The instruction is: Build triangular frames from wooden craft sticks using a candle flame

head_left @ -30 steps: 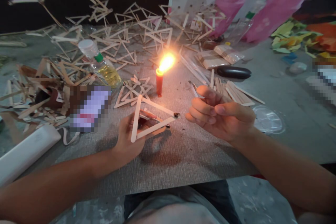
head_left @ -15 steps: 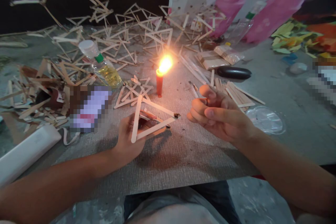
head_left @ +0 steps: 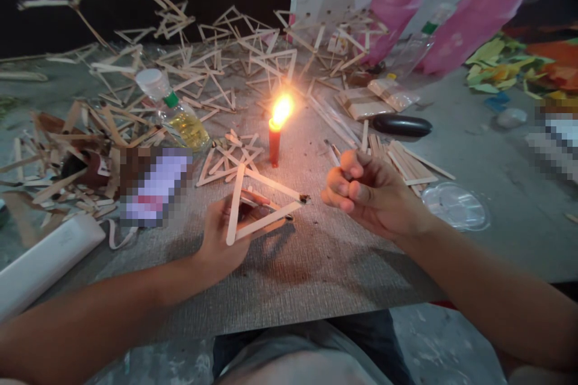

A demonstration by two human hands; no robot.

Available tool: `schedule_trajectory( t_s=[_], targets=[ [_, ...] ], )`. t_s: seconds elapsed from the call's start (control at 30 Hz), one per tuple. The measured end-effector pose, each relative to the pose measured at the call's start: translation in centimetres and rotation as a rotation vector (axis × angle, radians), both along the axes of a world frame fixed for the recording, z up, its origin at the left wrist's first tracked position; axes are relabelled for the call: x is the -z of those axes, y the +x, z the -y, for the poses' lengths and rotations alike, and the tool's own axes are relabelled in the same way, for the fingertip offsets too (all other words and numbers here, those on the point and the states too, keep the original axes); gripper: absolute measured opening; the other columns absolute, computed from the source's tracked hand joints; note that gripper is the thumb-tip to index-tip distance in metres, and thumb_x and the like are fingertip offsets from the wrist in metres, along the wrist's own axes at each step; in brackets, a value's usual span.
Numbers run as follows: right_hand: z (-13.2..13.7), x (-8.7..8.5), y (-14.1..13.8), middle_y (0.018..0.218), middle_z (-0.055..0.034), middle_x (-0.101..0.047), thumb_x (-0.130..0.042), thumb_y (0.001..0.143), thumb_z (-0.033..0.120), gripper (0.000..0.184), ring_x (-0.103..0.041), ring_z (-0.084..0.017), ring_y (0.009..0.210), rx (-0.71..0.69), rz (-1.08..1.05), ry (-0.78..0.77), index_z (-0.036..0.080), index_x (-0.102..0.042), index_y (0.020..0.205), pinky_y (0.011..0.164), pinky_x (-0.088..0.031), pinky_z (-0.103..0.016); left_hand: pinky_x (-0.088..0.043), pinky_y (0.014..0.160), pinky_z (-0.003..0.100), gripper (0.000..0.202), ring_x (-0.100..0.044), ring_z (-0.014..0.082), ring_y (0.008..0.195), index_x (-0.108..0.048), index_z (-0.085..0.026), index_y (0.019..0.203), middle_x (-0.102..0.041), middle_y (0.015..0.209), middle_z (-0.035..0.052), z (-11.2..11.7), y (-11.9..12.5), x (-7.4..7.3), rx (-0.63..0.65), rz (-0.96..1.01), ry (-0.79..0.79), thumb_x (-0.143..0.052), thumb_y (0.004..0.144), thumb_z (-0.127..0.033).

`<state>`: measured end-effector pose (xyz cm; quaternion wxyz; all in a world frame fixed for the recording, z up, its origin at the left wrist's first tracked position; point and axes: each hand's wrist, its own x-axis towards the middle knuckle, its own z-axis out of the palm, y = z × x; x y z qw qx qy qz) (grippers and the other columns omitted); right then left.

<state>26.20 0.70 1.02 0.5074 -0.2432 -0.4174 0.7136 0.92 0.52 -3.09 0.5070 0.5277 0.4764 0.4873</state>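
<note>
My left hand (head_left: 226, 228) is closed around a triangle of wooden craft sticks (head_left: 232, 210), holding it above the table. One corner of the triangle, pointing right, has a dark, charred-looking tip. More sticks show under it, partly hidden by the hand. To the right, my right hand (head_left: 361, 192) hovers with its fingers curled and the thumb against them; nothing shows in its grasp. Beyond and between the hands a short red candle (head_left: 274, 144) stands upright and burns. Close behind the triangle lies a small pile of joined sticks (head_left: 230, 156).
A tangled stick structure (head_left: 217, 66) spreads across the back. At left are a bottle with yellow liquid (head_left: 187, 126), a blurred phone (head_left: 158, 186) and a white power bank (head_left: 54, 258). Loose sticks (head_left: 406, 162), a black case (head_left: 401, 125) and a clear lid (head_left: 456, 206) lie at right.
My right hand has turned slightly and its fingers have shifted against each other. My left hand and the stick triangle stay in place.
</note>
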Motion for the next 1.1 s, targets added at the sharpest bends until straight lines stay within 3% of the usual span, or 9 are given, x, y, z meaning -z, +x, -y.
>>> schedule_trajectory(
  t_s=[0.27,0.47,0.73,0.93,1.1],
  targets=[
    [-0.3,0.3,0.3,0.072,0.0052,-0.066,-0.090,0.081,0.021,0.029,-0.065,-0.006,0.061,0.047,0.011,-0.045,0.019,-0.061,0.080,0.059,-0.053,-0.019,-0.063,0.051,0.027,0.019,-0.071,0.0176,0.062,-0.074,-0.020,0.078,-0.074,0.071,0.0034,0.0,0.2,-0.4,0.026,0.042,0.001,-0.087,0.078,-0.033],
    [-0.4,0.4,-0.1,0.077,0.0039,-0.071,-0.089,0.081,0.021,0.022,-0.068,-0.008,0.067,0.131,0.061,-0.011,0.020,-0.068,0.086,0.065,-0.059,-0.023,-0.067,0.061,0.031,0.017,-0.073,0.0193,0.068,-0.074,-0.020,0.075,-0.075,0.073,0.0044,0.1,0.3,-0.4,0.013,0.034,0.021,-0.086,0.079,-0.032],
    [-0.3,1.1,-0.2,0.085,0.0015,-0.077,-0.083,0.087,0.019,0.026,-0.071,-0.012,0.074,0.296,0.293,0.168,0.024,-0.065,0.105,0.074,-0.060,-0.028,-0.068,0.064,0.036,0.014,-0.076,0.0204,0.068,-0.073,-0.022,0.077,-0.076,0.076,0.0018,0.0,0.7,-0.4,0.052,0.162,-0.008,-0.087,0.076,-0.025],
    [1.3,0.2,-2.1,0.086,0.0024,-0.075,-0.084,0.083,0.013,0.031,-0.070,-0.013,0.079,0.516,0.459,0.364,0.026,-0.063,0.100,0.073,-0.055,-0.030,-0.066,0.060,0.031,0.013,-0.074,0.0193,0.066,-0.072,-0.021,0.074,-0.075,0.075,0.0019,0.1,0.8,-0.6,0.054,0.153,0.001,-0.085,0.076,-0.020],
    [1.6,0.9,-3.7,0.087,0.0016,-0.075,-0.077,0.086,0.010,0.025,-0.069,-0.013,0.078,0.606,0.460,0.541,0.026,-0.061,0.097,0.066,-0.053,-0.029,-0.061,0.053,0.025,0.009,-0.071,0.0166,0.062,-0.074,-0.020,0.077,-0.074,0.071,0.0010,0.0,0.3,-0.6,0.074,0.131,-0.045,-0.083,0.079,-0.020]
  ],
)
